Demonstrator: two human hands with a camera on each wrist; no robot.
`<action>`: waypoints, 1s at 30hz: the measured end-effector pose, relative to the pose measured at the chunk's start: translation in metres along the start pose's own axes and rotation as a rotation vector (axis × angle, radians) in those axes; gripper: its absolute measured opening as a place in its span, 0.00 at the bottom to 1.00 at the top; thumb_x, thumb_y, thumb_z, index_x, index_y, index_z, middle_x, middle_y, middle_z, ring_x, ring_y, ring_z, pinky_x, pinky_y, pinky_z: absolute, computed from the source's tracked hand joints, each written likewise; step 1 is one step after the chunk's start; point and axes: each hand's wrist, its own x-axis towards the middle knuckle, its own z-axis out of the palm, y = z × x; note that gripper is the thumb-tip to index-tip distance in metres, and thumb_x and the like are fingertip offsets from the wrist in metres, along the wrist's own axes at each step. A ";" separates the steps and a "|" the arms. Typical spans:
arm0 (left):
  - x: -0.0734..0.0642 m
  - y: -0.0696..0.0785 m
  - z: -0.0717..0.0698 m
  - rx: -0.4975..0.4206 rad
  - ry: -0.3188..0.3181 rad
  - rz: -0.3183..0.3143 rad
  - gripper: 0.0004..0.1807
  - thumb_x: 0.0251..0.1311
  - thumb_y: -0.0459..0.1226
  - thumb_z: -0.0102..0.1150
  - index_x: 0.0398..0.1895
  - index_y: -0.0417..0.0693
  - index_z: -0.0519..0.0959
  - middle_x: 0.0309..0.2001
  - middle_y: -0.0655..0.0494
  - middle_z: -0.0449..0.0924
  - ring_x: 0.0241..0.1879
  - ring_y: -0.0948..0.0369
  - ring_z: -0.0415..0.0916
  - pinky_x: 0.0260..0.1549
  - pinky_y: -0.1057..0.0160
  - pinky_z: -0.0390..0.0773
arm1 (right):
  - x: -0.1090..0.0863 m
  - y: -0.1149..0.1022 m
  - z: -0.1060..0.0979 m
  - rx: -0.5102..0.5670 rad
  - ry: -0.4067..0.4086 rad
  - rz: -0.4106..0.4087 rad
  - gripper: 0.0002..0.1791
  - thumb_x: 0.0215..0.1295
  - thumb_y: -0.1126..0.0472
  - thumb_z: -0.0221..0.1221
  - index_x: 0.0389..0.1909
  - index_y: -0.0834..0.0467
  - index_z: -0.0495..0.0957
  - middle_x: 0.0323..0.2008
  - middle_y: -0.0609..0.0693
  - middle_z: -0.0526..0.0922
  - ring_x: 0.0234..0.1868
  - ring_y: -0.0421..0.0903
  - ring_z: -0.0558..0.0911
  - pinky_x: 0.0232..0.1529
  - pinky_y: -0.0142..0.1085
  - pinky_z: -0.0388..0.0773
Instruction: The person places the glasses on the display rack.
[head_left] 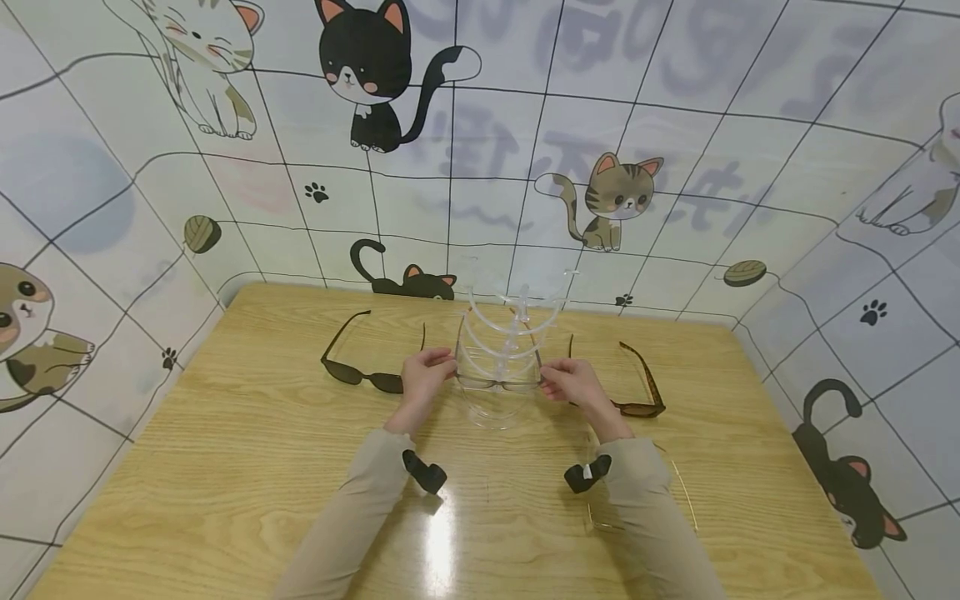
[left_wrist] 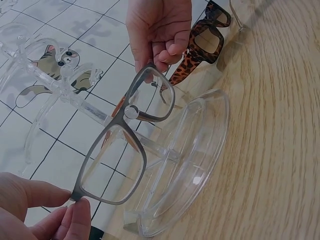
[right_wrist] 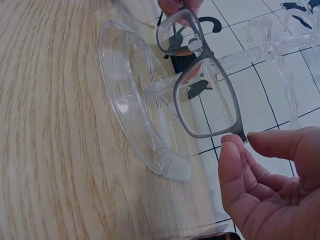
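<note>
Wood table [head_left: 225,467] below; glasses [left_wrist: 119,119] long axis left-right, temples [head_left: 461,333] pointing toward wall [head_left: 495,225]; left grip [head_left: 426,377], right grip [head_left: 576,382] pinching frame corners.

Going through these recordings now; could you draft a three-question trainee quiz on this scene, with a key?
1. True or false: the left hand and right hand both pinch the gray-framed glasses.
2. Fill in: the stand between the hands is ____ (transparent or opaque).
3. Which sunglasses lie on the right hand's side of the stand?

Key:
1. True.
2. Transparent.
3. The tortoiseshell sunglasses.
</note>
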 end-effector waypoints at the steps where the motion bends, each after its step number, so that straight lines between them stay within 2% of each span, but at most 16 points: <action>1: 0.000 0.000 0.000 0.007 0.000 0.003 0.13 0.55 0.25 0.59 0.45 0.33 0.80 0.41 0.40 0.80 0.35 0.57 0.80 0.40 0.61 0.82 | 0.000 0.000 0.000 0.002 -0.002 -0.001 0.19 0.69 0.63 0.53 0.53 0.74 0.71 0.28 0.52 0.80 0.28 0.43 0.81 0.35 0.37 0.82; 10: -0.002 0.000 -0.001 0.026 0.000 0.026 0.13 0.55 0.24 0.59 0.45 0.32 0.79 0.40 0.39 0.80 0.36 0.56 0.79 0.38 0.63 0.82 | -0.001 0.001 0.000 0.018 0.007 -0.001 0.18 0.68 0.64 0.53 0.52 0.73 0.72 0.29 0.52 0.80 0.28 0.42 0.81 0.37 0.39 0.82; 14: -0.004 0.000 -0.003 0.058 0.011 0.043 0.14 0.54 0.25 0.60 0.45 0.32 0.80 0.39 0.40 0.81 0.35 0.56 0.79 0.38 0.62 0.82 | -0.005 0.000 -0.001 0.016 0.007 -0.011 0.18 0.69 0.64 0.52 0.52 0.73 0.72 0.33 0.59 0.81 0.31 0.47 0.82 0.41 0.43 0.82; 18: -0.008 0.002 -0.010 0.110 0.025 0.076 0.14 0.55 0.27 0.60 0.46 0.32 0.79 0.39 0.41 0.81 0.36 0.55 0.80 0.37 0.62 0.82 | -0.013 -0.002 -0.005 0.016 0.016 -0.028 0.19 0.69 0.64 0.51 0.53 0.74 0.70 0.39 0.65 0.79 0.36 0.51 0.82 0.44 0.46 0.80; 30: -0.020 0.010 -0.035 0.126 0.000 0.161 0.14 0.54 0.28 0.62 0.45 0.36 0.81 0.40 0.43 0.81 0.39 0.54 0.80 0.38 0.65 0.81 | -0.040 -0.011 -0.009 -0.026 0.030 -0.116 0.19 0.68 0.62 0.53 0.52 0.74 0.71 0.36 0.59 0.81 0.35 0.47 0.82 0.42 0.45 0.81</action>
